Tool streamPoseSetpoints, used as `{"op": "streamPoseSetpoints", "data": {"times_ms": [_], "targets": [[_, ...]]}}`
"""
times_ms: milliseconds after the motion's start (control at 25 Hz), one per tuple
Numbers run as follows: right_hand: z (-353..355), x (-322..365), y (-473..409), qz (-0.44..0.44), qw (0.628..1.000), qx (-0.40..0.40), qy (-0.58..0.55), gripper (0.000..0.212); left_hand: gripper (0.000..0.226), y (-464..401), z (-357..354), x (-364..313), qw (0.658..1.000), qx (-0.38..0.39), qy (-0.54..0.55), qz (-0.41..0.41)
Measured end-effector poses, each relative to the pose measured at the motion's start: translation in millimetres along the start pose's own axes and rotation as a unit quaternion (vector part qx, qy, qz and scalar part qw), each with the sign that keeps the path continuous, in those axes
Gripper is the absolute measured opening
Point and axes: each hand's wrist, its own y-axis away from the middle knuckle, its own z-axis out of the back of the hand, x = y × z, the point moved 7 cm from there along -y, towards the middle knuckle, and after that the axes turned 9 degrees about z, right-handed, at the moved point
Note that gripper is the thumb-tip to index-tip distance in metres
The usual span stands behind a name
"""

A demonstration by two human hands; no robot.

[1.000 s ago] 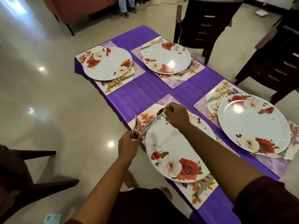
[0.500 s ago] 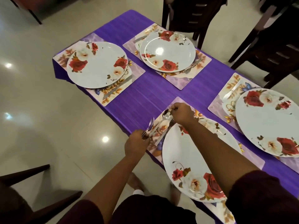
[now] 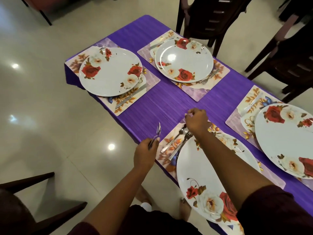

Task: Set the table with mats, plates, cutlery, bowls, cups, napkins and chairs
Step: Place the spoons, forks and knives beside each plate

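head: cutlery (image 3: 156,135) in left hand (image 3: 146,154)

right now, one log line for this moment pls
step: cutlery at near mat | left hand: holds spare cutlery | right hand: above spoon, fork on mat | plates: four

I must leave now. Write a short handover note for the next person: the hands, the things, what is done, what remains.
Left hand: grips spare cutlery beside the table edge.
Right hand: empty, fingers loosely curled, above the near mat.
In place: four mats, each with a plate; a spoon and a fork lie on the near mat, left of the near plate. The other mats also show cutlery.
Left: lay the cutlery in the grip; no bowls, cups or napkins in view; chairs stand away from the table.
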Motion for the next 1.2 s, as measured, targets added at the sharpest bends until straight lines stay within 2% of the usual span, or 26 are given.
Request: {"op": "streamPoseSetpoints", "data": {"times_ms": [80,200,280,360,440,560,800,920,1080,1200], "targets": [[-6,34,-1,0.05,0.996,-0.004,-0.073,0.017,0.021,-3,18,-3,0.995,0.006,0.092,0.027],[-40,96,15,0.095,0.972,0.096,-0.19,0.023,0.018,-9,49,-2,0.983,0.028,0.176,0.044],[-67,131,35,0.094,0.959,0.171,-0.207,0.038,0.018,-13,73,2,0.981,0.031,0.188,0.025],[-87,154,46,0.089,0.956,0.203,-0.192,0.036,0.015,-19,97,5,0.985,0.025,0.168,-0.001],[-101,177,49,0.079,0.959,0.202,-0.185,0.018,0.011,-25,123,9,0.988,0.025,0.152,-0.021],[-120,209,47,0.074,0.96,0.2,-0.18,0.008,0.015,-36,156,16,0.985,0.021,0.172,-0.017],[-145,274,34,0.112,0.935,0.245,-0.229,0.013,0.018,-67,201,18,0.967,0.05,0.248,0.015],[-155,311,0,0.127,0.927,0.238,-0.261,0.011,0.019,-99,232,12,0.96,0.024,0.279,0.02],[-177,355,-63,0.132,0.934,0.202,-0.264,0.009,0.012,-162,280,-4,0.954,0.002,0.299,0.021],[-196,400,-116,0.135,0.934,0.196,-0.268,0.009,0.013,-228,321,-24,0.948,-0.035,0.313,0.056]]}}
